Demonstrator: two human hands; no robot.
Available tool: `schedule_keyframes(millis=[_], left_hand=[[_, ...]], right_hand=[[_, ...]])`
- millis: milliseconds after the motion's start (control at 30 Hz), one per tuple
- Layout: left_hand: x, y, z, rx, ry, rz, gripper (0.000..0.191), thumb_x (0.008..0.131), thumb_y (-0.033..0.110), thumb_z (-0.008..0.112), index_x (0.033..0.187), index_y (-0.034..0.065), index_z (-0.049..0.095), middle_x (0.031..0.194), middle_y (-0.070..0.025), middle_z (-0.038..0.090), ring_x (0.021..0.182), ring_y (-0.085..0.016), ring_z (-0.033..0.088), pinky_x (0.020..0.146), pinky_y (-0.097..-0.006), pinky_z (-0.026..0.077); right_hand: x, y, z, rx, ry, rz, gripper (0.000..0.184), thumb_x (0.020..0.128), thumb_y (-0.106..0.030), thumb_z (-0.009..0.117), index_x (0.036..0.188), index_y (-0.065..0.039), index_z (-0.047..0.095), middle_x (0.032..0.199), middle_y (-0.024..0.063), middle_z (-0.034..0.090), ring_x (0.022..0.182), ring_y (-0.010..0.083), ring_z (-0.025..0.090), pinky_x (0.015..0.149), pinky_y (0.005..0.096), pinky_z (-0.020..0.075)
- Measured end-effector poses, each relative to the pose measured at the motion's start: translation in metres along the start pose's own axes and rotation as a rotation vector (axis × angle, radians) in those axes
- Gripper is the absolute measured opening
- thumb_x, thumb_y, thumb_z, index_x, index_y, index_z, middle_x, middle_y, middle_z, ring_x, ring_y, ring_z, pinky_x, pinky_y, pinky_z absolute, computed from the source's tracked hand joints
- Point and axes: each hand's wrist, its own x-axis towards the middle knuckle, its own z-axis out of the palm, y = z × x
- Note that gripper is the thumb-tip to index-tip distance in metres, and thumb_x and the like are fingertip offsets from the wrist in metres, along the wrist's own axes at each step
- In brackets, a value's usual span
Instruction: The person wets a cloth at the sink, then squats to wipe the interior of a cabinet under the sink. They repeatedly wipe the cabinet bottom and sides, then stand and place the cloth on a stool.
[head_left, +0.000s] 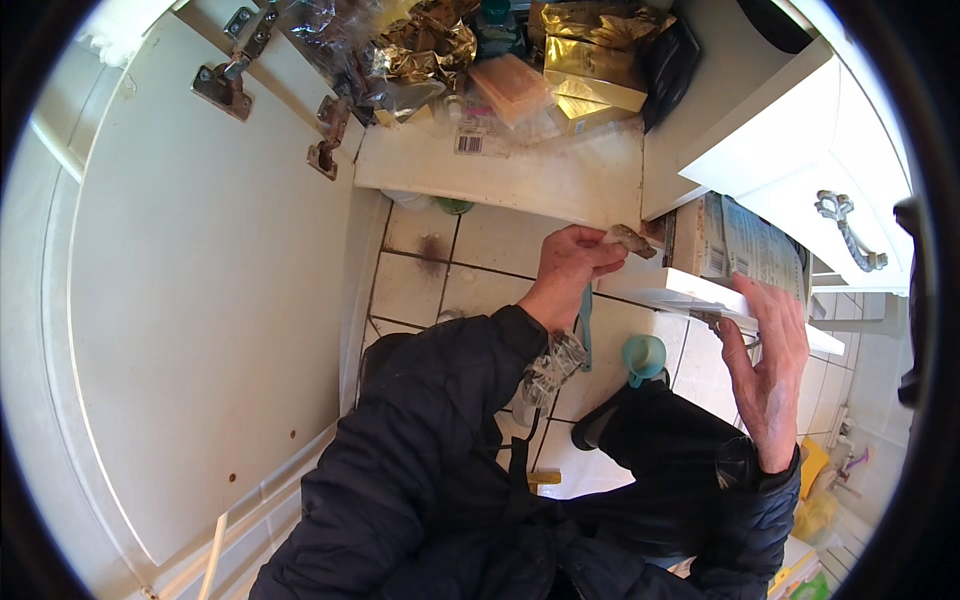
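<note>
My left hand (576, 270) pinches a small, crumpled, brown-stained piece (631, 240) between thumb and fingers; its material is unclear. It is held just below the front edge of the white cabinet shelf (495, 172), beside a partly open drawer. My right hand (769, 356) is at the white drawer front (705, 292), fingers over its top edge and thumb by its metal handle (709, 319). Inside that drawer stand printed packages (757, 236).
A white cabinet door (210, 262) stands wide to the left on rusty hinges (223, 90). Gold foil packs (592, 60) and an orange block (511, 88) fill the shelf. Another drawer (817, 157) juts out above. A teal cup (643, 356) sits on the tiled floor (487, 232).
</note>
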Motion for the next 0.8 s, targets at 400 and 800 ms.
schedule_keyframes(millis=[400,800], left_hand=[[-0.029,0.039,-0.076,-0.081,0.402,0.367,0.021,0.097,-0.005,0.071,0.116,-0.0012,0.062,0.109,-0.0105,0.072,0.104,-0.023,0.072,0.103,-0.0387,0.061],[-0.031,0.119,-0.157,-0.328,0.700,0.679,0.026,0.102,-0.001,0.064,0.127,0.0050,0.059,0.117,-0.0100,0.068,0.103,-0.022,0.069,0.094,-0.0341,0.064]], right_hand=[[0.000,0.000,0.000,0.034,0.000,0.024,0.047,0.083,0.005,0.077,0.128,0.000,0.068,0.115,0.0188,0.071,0.100,0.0369,0.065,0.089,0.0440,0.0511],[0.000,-0.001,-0.003,0.028,0.014,-0.011,0.046,0.084,0.005,0.077,0.129,0.000,0.067,0.116,0.0191,0.071,0.101,0.0377,0.064,0.089,0.0443,0.0505]])
